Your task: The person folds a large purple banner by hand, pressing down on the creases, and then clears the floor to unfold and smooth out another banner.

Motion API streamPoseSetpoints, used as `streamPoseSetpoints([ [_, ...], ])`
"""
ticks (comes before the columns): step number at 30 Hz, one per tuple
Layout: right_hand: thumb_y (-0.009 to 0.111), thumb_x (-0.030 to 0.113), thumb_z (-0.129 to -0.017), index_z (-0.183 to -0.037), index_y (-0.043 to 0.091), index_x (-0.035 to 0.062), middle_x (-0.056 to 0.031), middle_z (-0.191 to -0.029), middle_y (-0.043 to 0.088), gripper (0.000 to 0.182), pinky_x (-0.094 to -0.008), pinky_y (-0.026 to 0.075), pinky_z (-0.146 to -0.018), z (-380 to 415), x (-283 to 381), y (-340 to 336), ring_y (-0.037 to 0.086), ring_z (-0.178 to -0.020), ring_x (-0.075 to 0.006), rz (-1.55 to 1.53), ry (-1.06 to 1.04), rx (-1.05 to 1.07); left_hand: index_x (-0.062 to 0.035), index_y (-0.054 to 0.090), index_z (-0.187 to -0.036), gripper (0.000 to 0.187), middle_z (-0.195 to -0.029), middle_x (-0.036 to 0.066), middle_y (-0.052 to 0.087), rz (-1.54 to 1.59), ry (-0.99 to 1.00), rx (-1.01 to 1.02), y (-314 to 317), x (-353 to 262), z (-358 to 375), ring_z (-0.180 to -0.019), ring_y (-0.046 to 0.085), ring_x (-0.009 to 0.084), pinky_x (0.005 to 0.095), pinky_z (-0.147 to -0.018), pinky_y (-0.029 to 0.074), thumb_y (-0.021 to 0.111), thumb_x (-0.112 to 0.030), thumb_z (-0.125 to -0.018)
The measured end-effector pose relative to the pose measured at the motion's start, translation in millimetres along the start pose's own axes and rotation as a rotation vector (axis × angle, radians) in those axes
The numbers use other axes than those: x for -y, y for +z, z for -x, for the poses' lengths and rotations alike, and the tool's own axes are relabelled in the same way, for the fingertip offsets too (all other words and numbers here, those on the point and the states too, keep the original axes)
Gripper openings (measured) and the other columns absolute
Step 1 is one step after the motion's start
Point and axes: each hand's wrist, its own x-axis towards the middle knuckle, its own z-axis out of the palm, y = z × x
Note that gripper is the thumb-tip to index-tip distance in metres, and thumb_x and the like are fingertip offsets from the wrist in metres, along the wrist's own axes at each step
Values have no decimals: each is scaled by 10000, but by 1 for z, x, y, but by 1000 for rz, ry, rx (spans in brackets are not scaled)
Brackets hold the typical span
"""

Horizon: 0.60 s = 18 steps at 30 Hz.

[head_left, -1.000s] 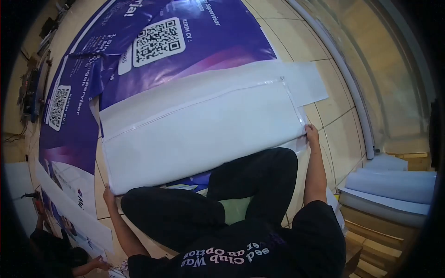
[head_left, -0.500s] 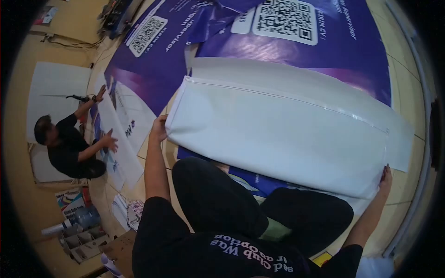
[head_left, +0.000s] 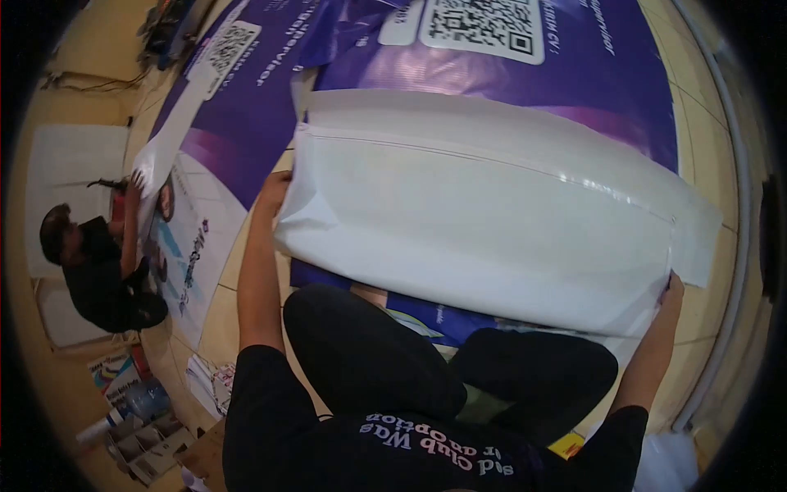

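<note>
A large vinyl banner (head_left: 484, 205) lies in front of my crossed legs, folded over with its white back facing up. A seam line runs along its far folded edge. My left hand (head_left: 277, 190) is closed at the banner's left edge, its fingertips partly hidden by the material. On the far right, my right hand (head_left: 673, 289) grips the near right corner. The near edge bulges upward between both hands, and creases show near the left one. Beyond the white fold spreads the printed purple side (head_left: 590, 98) with a QR code (head_left: 484, 29).
At left, a co-worker (head_left: 90, 271) crouches, handling another printed banner (head_left: 193, 238). A divided box (head_left: 147, 447) and a blue water jug (head_left: 146, 399) stand lower left. A grey pipe (head_left: 742, 205) runs along the right wall over the tiled floor (head_left: 697, 123).
My left hand has shifted forward along the banner's left edge, where creases now show. The right hand keeps its corner. The co-worker has folded back a strip of the other banner.
</note>
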Motion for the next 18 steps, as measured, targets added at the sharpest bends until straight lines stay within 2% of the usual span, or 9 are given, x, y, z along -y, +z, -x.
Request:
streamPoseSetpoints([
  [2, 516, 295, -813, -968, 595, 3, -108, -926, 606, 340, -330, 460, -763, 63, -6, 8, 567, -848, -229, -97, -300, 224, 62, 575, -1034, 319, -903, 129, 625, 132, -35, 93, -5, -3, 18, -740, 597, 169, 288, -684, 490, 578, -45, -734],
  [4, 501, 285, -809, -958, 594, 8, -98, -887, 611, 328, -332, 468, -744, 7, -12, -22, 573, -818, -221, -4, -189, 220, 61, 577, -1032, 311, -906, 123, 625, 105, -73, 131, -20, 31, 15, -744, 600, 176, 294, -692, 488, 569, -71, -750],
  [6, 508, 286, -802, -931, 605, 24, -93, -873, 616, 308, -338, 475, -710, 29, -18, -29, 577, -779, -217, 192, -53, 129, 54, 582, -1025, 306, -914, 123, 625, 89, -148, 174, -36, 52, 29, -766, 600, 180, 301, -715, 486, 549, -121, -776],
  [9, 510, 284, -809, -878, 614, 67, -88, -863, 613, 251, -329, 470, -684, 47, -49, -53, 571, -756, -227, 129, 79, 161, 60, 585, -1005, 309, -924, 128, 625, 75, -221, 225, -39, 69, 68, -791, 600, 187, 302, -732, 484, 522, -160, -797],
  [10, 510, 284, -809, -878, 614, 67, -88, -863, 613, 251, -329, 470, -684, 48, -63, -64, 571, -756, -227, 124, 74, 158, 61, 581, -1004, 311, -932, 130, 624, 40, -233, 265, -43, 89, 74, -802, 602, 195, 310, -738, 482, 507, -168, -808],
  [12, 524, 315, -793, -840, 597, 95, -38, -752, 582, 237, -315, 440, -549, 53, -90, -86, 535, -626, -184, 192, -105, 70, 62, 576, -1003, 314, -940, 132, 624, 9, -230, 295, -47, 105, 93, -814, 603, 203, 317, -745, 481, 492, -177, -818],
  [13, 524, 315, -793, -840, 597, 95, -38, -752, 582, 237, -315, 440, -549, 61, -98, -97, 535, -626, -184, 185, -114, 74, 61, 570, -1007, 311, -951, 138, 620, 53, -300, 284, -47, 107, 104, -825, 604, 211, 327, -752, 480, 491, -172, -816],
  [15, 539, 331, -765, -756, 567, 141, 15, -647, 477, 192, -291, 356, -506, 90, -108, -106, 411, -537, -121, 193, -9, -19, 21, 562, -1028, 296, -997, 119, 603, 241, -341, 304, -48, 121, 118, -830, 597, 218, 350, -766, 476, 494, -163, -807],
  [18, 557, 367, -750, -766, 545, 165, 27, -645, 424, 203, -272, 331, -516, 103, -120, -114, 356, -535, -110, 120, 29, 22, -17, 574, -1018, 273, -987, 76, 594, 377, -318, 192, -48, 132, 140, -842, 574, 194, 331, -758, 473, 501, -168, -803],
])
